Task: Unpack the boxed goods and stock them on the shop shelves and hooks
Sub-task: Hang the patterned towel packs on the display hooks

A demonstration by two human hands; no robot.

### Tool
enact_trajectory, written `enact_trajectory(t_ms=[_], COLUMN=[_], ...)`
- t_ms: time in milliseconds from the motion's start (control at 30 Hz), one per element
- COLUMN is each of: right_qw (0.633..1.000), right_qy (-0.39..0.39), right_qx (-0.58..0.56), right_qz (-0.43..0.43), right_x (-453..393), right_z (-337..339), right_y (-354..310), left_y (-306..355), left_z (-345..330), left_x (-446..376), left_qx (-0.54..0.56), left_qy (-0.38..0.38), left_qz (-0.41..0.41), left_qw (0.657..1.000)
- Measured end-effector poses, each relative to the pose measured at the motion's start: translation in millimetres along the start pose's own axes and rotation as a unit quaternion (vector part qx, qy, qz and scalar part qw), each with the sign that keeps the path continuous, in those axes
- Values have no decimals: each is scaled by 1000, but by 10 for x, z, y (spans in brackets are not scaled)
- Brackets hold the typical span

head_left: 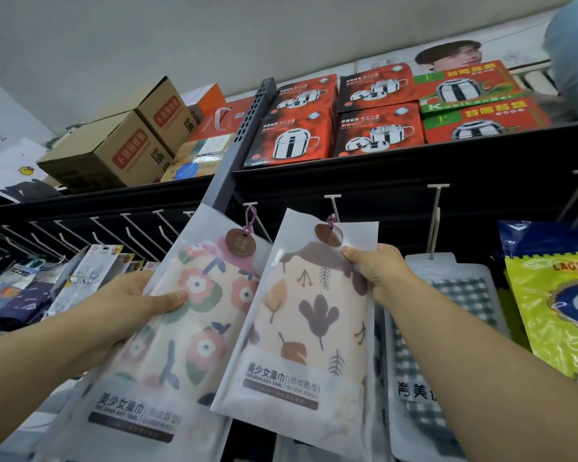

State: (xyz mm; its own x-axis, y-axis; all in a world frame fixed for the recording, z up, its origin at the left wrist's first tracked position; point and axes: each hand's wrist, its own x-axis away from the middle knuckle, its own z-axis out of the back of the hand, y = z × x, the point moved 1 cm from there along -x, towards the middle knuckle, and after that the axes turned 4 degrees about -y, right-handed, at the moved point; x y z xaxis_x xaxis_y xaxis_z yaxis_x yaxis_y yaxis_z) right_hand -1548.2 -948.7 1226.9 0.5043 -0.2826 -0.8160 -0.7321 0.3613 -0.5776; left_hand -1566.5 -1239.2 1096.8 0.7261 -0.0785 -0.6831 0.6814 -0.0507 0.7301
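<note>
Nearest the camera, two bare forearms reach up and forward, each hand holding a packaged bath towel against the hook rack. The left hand grips the flower-print towel pack at its left edge, thumb laid flat across the front and the other fingers behind it. The right hand pinches the leaf-print towel pack at its upper right edge, thumb on the front near the top corner. The two packs sit side by side between the hands, the leaf-print one overlapping the right edge of the flower-print one. Both are frosted, translucent sleeves with a white band of printed text low on the front. One shows orange-pink flowers with green and navy leaves, the other brown and orange leaves and twigs on cream. Each carries a round brown tag on a purple cord loop at the top; the loops reach up to the white hooks, though whether they are threaded on is hard to tell. Just right of the right hand hangs a green checked towel pack, and beyond it a yellow-green bag. Above the hooks, the dark top shelf holds red boxes picturing steel pots and, to the left, brown cardboard cartons.
</note>
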Motion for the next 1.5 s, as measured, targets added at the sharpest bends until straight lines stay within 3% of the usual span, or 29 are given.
enact_trajectory(t_ms=[467,633,767,833,933,1033,1133,1200,1300,1400,1500], right_qw=[998,994,967,918,882,890,960,971,955,951,968], right_qy=[20,55,109,164,178,89,-89,-168,-271,-263,-211], right_qx=[39,84,227,340,350,341,237,170,-46,-141,-130], right_qz=[-49,-29,36,117,260,288,116,3,-113,-82,-33], right_x=[-25,-33,119,283,550,720,779,835,936,961,861], right_z=[85,137,68,-43,-305,-562,-762,-894,-1082,-1071,-830], right_y=[327,450,408,347,299,323,426,537,692,683,631], left_y=[26,2,-5,2,-1,-15,-41,-62,-80,-74,-60], left_z=[-40,-22,-32,-44,-51,-38,-31,-23,-21,-57,-75], left_x=[46,20,14,19,25,12,-15,-30,-19,-6,-7], left_qx=[-1,9,15,18,26,28,30,32,35,19,11], left_qy=[13,9,9,17,26,34,43,48,52,64,56], left_qz=[-9,-8,-6,-10,-17,-21,-21,-23,-28,-43,-52], left_qw=[1000,1000,1000,1000,999,999,998,998,998,997,997])
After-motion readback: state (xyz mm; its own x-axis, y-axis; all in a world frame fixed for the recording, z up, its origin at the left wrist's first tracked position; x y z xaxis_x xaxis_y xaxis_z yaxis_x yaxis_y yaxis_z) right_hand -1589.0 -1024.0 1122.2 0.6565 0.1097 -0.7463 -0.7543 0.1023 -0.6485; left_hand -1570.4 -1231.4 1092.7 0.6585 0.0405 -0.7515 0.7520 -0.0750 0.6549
